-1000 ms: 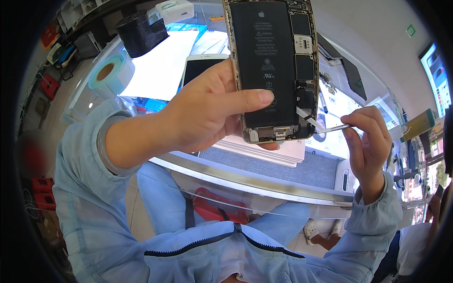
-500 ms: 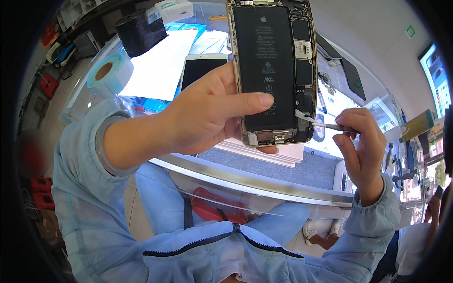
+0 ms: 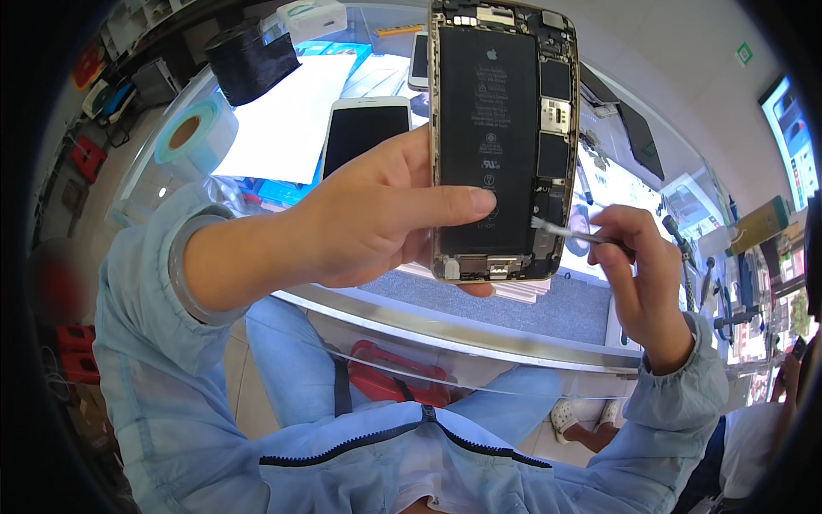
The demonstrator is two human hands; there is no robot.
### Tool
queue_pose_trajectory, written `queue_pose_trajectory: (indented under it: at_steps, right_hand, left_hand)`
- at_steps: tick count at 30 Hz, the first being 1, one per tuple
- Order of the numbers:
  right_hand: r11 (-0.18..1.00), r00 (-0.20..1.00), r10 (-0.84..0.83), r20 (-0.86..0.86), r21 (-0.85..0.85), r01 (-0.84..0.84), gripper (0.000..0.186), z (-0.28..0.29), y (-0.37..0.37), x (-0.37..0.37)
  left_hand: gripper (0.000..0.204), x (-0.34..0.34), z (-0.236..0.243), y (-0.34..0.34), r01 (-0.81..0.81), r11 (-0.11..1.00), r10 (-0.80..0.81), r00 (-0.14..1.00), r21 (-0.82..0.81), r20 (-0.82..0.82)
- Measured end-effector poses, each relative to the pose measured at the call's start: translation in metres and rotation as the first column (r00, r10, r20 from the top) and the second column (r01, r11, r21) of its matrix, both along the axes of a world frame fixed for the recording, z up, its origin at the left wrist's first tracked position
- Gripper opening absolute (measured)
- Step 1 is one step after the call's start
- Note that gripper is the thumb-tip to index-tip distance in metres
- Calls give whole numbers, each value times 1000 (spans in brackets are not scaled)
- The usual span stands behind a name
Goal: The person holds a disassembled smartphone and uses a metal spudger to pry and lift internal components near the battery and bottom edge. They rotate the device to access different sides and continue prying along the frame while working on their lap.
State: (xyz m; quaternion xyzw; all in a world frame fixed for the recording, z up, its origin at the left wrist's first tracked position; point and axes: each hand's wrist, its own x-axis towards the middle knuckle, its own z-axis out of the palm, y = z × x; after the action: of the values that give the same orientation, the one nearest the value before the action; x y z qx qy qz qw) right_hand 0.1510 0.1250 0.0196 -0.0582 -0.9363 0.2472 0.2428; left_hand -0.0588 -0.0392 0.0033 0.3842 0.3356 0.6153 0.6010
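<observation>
Phone (image 3: 556, 116), opened and gold-rimmed, is gripped in our left hand (image 3: 368, 210), while our right hand (image 3: 644, 278) pinches a slim grey metal tool (image 3: 579, 234) over its lower right side. We have its insides bared, flat black battery (image 3: 488, 111) seated, nothing closed up yet; beyond lies a dark-screened white handset (image 3: 364, 128).

Pale blue jacket (image 3: 214, 445); black zip (image 3: 342, 445)

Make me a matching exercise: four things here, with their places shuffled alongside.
1. opened gold-edged phone with black battery
2. slim grey pale-tipped tool
3. round pale-blue roll with brown core
4. nearer white-framed phone with dark screen

A. in the right hand
B. right edge of the flat, bright white sheet
C. in the left hand
D. left of that sheet

Pairs: 1-C, 2-A, 3-D, 4-B.
</observation>
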Motion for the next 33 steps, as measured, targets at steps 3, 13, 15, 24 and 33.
queue_pose_trajectory:
  at_steps: [3, 13, 15, 24, 33]
  right_hand:
    - [958, 985, 143, 96, 236, -162, 20, 8, 12, 0]
    - [933, 994, 109, -1, -345, -103, 9, 6, -1, -5]
    - [986, 985, 164, 61, -37, -162, 10, 8, 11, -2]
    - [950, 992, 125, 16, -289, -115, 12, 4, 8, -3]
    - [964, 980, 197, -15, -181, -196, 13, 2, 15, -1]
  left_hand:
    - [45, 1, 2, -1, 23, 999, -23, 1000, -23, 10]
    - [43, 1, 0, -1, 35, 999, -35, 999, -35, -12]
    - [44, 2, 1, -1, 37, 999, -38, 999, -37, -23]
    - [44, 0, 2, -1, 57, 998, -57, 998, -19, 2]
    - [43, 3, -1, 0, 41, 999, -41, 999, -3, -22]
